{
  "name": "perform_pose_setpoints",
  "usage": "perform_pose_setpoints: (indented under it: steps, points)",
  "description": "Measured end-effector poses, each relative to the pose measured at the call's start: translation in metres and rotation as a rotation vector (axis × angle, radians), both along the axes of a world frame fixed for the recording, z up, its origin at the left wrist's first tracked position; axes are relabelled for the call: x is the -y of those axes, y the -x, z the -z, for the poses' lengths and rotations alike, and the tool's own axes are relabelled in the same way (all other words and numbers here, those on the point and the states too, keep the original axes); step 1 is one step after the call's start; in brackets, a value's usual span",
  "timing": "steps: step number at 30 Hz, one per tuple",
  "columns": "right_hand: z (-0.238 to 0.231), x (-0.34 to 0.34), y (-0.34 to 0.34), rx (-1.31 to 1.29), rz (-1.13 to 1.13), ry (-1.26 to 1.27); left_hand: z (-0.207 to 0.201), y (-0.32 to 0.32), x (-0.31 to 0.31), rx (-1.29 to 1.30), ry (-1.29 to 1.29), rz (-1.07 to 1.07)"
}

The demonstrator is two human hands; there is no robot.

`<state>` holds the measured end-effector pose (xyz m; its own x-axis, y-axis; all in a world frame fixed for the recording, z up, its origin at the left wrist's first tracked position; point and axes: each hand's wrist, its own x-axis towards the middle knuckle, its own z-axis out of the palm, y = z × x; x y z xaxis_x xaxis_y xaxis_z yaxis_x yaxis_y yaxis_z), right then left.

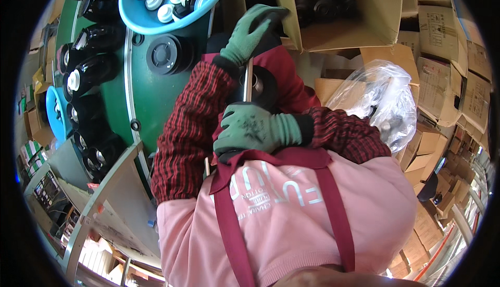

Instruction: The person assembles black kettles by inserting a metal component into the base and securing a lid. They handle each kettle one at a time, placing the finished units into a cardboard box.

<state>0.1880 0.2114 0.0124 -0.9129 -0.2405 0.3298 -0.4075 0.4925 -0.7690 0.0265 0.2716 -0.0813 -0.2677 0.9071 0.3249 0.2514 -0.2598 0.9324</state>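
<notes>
My right hand (251, 130), in a green glove with dark smudges, is closed around the near end of a straight metal bar (248, 83) close to my apron. The bar runs away from me toward my left hand (252, 34), whose green glove has black fingertips. These left fingers bend to the right and look smeared, and whatever they touch is hidden. Below the bar, over my lap, sits a black round vessel (266, 89) with a shiny metal opening, partly covered by the bar and hands.
On the green table (151, 94) at left stand a black round lidded part (165, 54), several black glossy flasks (96, 71) and a blue basin (156, 28) of white and black caps. An open carton (377, 11) holds dark parts. A clear plastic bag (388, 97) lies right, before stacked cartons (440, 32).
</notes>
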Motion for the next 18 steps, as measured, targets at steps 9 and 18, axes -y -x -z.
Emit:
perform_pose_setpoints:
  steps: [9, 18]
  points:
    - [0.084, -0.088, 0.058, 0.097, 0.53, -0.228, 0.053, 0.028, 0.085, -0.147, 0.889, -0.8]
    - [0.118, -0.044, 0.109, 0.087, 0.485, -0.528, -0.064, -0.006, 0.169, -0.163, 0.94, -0.186]
